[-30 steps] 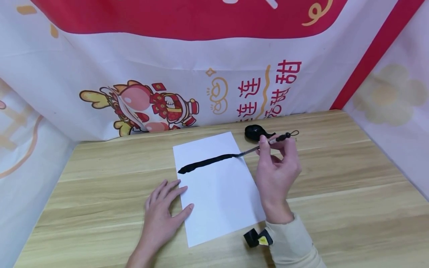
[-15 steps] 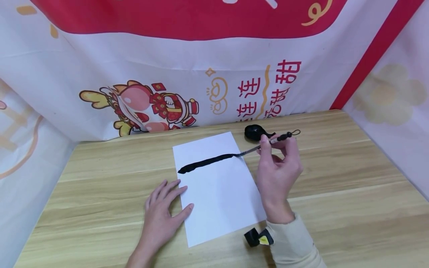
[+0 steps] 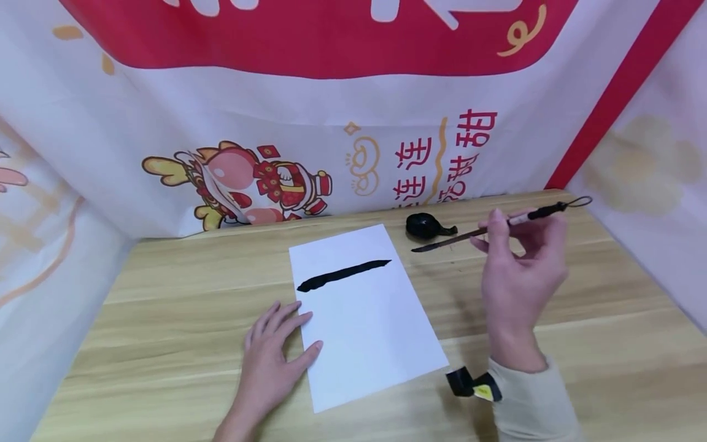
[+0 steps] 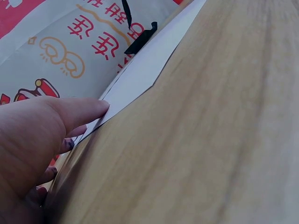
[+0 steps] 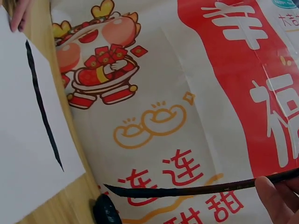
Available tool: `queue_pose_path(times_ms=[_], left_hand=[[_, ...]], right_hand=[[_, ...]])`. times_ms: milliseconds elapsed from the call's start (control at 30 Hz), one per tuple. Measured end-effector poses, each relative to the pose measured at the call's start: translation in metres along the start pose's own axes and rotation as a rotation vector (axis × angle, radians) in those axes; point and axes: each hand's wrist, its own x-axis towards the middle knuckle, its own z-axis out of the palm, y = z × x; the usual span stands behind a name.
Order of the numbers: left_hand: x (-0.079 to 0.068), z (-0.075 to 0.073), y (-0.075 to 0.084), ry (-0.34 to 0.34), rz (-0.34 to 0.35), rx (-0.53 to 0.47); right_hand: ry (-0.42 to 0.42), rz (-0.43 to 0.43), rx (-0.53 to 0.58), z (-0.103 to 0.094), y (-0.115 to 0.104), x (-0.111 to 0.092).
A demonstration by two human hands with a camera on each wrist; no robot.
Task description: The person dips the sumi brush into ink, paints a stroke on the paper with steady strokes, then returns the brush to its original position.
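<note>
My right hand (image 3: 521,276) pinches an ink brush (image 3: 480,232) by its handle, with thumb and fingers curled round it. The brush's dark tip points left and hangs off the paper's right edge, near a glossy black ink dish (image 3: 425,226). On the white sheet of paper (image 3: 364,337) runs one thick black stroke (image 3: 345,274), slanting up to the right. My left hand (image 3: 276,353) rests flat with spread fingers on the paper's left edge. In the left wrist view the thumb (image 4: 88,111) presses the sheet. The right wrist view shows the brush (image 5: 187,190) apart from the paper (image 5: 28,121).
The wooden table (image 3: 177,319) meets a printed cloth backdrop (image 3: 309,104) behind the paper, with side cloths left and right. A black strapped device with a yellow label (image 3: 474,387) sits at my right wrist.
My right hand has lifted the brush off the stroke's right end and moved right, away from the paper. The left hand stays on the paper; the head view has shifted slightly.
</note>
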Motion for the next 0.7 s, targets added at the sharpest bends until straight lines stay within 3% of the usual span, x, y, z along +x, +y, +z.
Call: queue_pose_path(times_ms=[133,333,700], left_hand=[[0.001,-0.001,0.001,-0.008,-0.004,0.006],[0.001,-0.001,0.001,-0.013,-0.008,0.003],[0.002,-0.001,0.003,0.001,-0.009,-0.004]], right_hand=[[-0.072,0.011,0.017,-0.011,-0.008,0.013],[-0.190,-0.025,-0.069,-0.017,-0.011,0.021],[-0.328,0.072,-0.062,-0.013,-0.010,0.025]])
